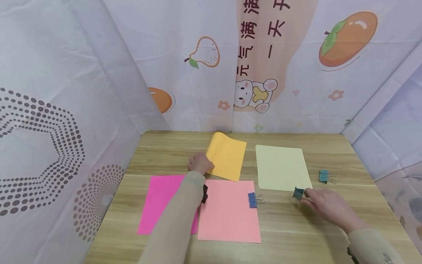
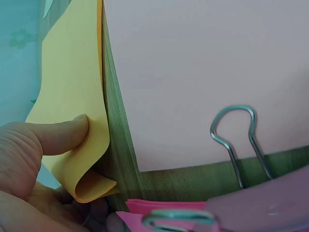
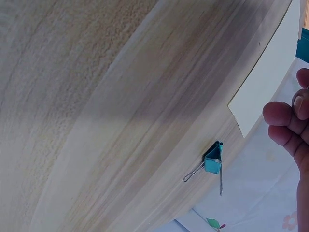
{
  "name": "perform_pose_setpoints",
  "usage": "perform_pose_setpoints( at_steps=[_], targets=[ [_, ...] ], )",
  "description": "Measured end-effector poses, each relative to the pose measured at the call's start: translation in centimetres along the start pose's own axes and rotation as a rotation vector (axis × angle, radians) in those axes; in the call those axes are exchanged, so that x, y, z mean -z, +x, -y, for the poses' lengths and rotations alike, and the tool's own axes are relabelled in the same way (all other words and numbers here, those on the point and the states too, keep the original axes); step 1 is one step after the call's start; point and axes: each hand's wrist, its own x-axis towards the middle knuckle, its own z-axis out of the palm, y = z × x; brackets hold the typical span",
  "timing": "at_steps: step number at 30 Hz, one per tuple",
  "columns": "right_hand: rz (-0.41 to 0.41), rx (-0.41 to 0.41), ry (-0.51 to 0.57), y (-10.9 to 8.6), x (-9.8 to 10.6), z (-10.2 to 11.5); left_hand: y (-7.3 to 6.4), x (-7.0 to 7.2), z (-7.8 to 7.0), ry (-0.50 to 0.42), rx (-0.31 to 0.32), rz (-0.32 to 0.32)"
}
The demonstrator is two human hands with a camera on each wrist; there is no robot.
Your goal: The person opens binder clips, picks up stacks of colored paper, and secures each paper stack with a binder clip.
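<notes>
In the head view my left hand [image 1: 200, 164] pinches the left edge of a yellow-orange paper stack [image 1: 229, 156]. That edge curls up, and in the left wrist view the thumb [image 2: 65, 137] presses on top while the other fingers lie beneath the bent sheets. My right hand [image 1: 329, 206] holds a teal binder clip [image 1: 298, 193] by its handle end, near the lower right corner of a pale yellow stack [image 1: 282, 167]. The right wrist view shows these fingers [image 3: 277, 113] at its right edge, the held clip [image 3: 303, 46] partly cut off.
Magenta paper [image 1: 159, 205] lies partly under my left forearm. Pink paper [image 1: 227, 216] has a blue binder clip [image 1: 252, 200] at its right edge. Another teal binder clip [image 1: 324, 176] sits on the wooden table [image 1: 290, 227] at right. A printed curtain [image 1: 204, 91] hangs behind.
</notes>
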Motion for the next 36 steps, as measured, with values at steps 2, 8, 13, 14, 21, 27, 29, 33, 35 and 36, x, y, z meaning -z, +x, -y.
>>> perform_pose_setpoints(
  at_steps=[2,8,13,14,21,27,29,33,35,36],
  targets=[
    [0.001,-0.002,-0.002,0.0,0.0,0.0,-0.2,0.1,0.0,-0.006,-0.010,-0.002],
    [0.005,-0.001,0.005,-0.1,0.0,0.0,-1.4,0.8,-0.4,-0.045,-0.019,-0.003],
    [0.014,-0.008,0.012,-0.2,0.1,-0.1,-1.6,1.3,-0.4,-0.092,-0.012,0.013],
    [0.014,-0.007,0.011,-0.2,0.1,-0.1,-1.6,1.3,-0.3,-0.102,-0.008,0.020],
    [0.001,0.002,0.010,-0.2,0.0,-0.1,-1.4,1.2,0.9,-0.184,-0.028,0.008],
    [0.008,0.000,0.003,-0.2,0.1,0.0,-1.3,1.5,1.6,-0.235,-0.044,0.019],
    [0.012,-0.001,0.003,-0.1,0.2,0.0,-1.2,1.6,1.6,-0.231,-0.023,0.023],
    [0.012,-0.002,0.002,-0.1,0.2,0.1,-1.1,1.9,1.5,-0.217,0.016,0.037],
    [0.012,-0.003,0.000,-0.1,0.2,0.1,-1.0,2.1,1.5,-0.222,0.017,0.040],
    [0.013,-0.006,-0.001,-0.1,0.2,0.1,-1.0,2.2,1.6,-0.223,0.012,0.044]
  ],
)
